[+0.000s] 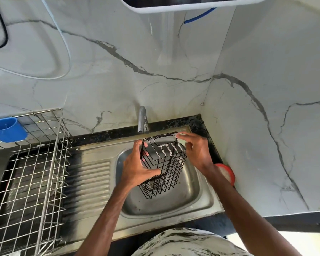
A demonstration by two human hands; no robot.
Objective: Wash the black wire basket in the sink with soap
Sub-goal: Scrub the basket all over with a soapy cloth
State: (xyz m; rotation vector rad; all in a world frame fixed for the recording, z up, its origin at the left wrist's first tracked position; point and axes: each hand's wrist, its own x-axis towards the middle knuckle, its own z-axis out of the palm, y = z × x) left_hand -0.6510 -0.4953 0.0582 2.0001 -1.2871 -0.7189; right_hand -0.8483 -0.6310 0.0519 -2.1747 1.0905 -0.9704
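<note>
black wire basket (164, 163) held between left hand (137, 163) and right hand (196, 150).

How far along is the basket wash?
Done: white foam coats the top rim of the black wire basket. In hand: the left hand grips its side over the steel sink while the right hand presses what looks like a pale scrub pad on the rim. Left: the lower mesh looks bare black, and the chrome tap shows no water, so rinsing is likely ahead.

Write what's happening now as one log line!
left hand: holds black wire basket | right hand: at foamy rim | place: above sink
</note>
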